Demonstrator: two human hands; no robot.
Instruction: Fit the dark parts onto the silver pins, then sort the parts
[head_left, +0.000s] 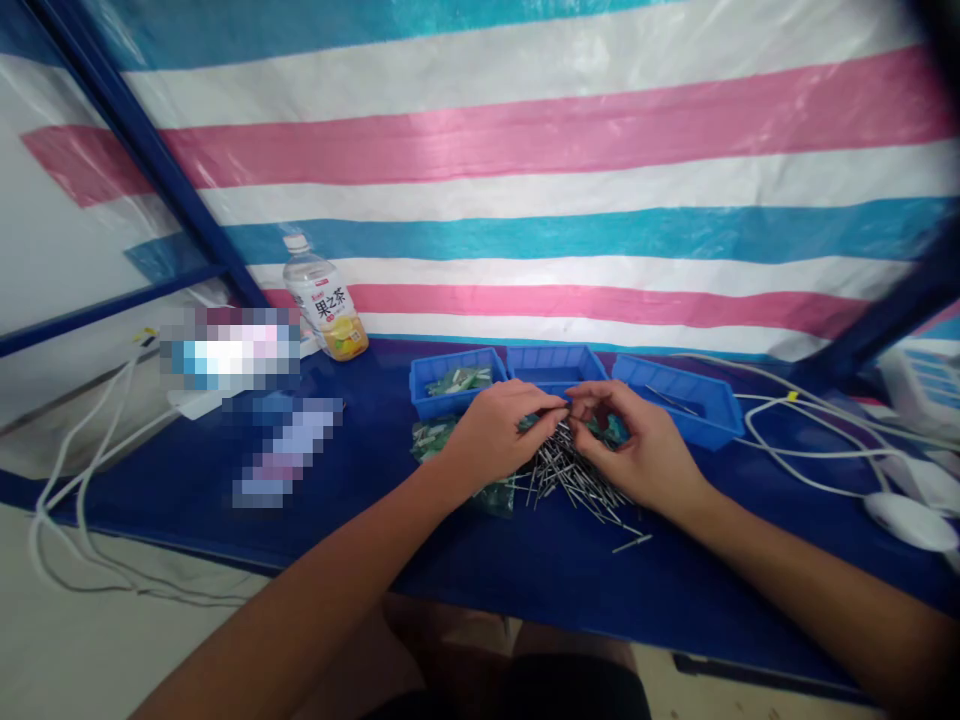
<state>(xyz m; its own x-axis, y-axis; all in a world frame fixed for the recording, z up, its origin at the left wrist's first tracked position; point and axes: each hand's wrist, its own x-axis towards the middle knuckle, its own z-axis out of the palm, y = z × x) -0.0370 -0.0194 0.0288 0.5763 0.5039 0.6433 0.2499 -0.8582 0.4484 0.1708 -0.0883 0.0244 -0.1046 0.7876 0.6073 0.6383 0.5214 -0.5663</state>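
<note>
Both hands meet above a loose pile of thin metal rods (pixel 574 480) on the blue table. My left hand (pixel 501 428) has its thumb and fingertips pinched together, pointing right. Facing it, my right hand (pixel 630 440) curls with thumb and fingers closed near the same spot. Whatever lies between the fingertips is too small to make out. Clear plastic bags (pixel 495 497) with small greenish pieces lie beside and under the left wrist. Behind the hands stand a left blue bin (pixel 424 405) with small pale-green pieces, a middle blue bin (pixel 555 360) and a right blue bin (pixel 709 425) holding a few rods.
A drink bottle (pixel 330 310) stands at the back left, near a blurred-out patch. White cables (pixel 806 450) and a white rounded device (pixel 907 520) lie on the right. A striped plastic sheet (pixel 525 140) hangs behind the table, between blue frame posts (pixel 161 170).
</note>
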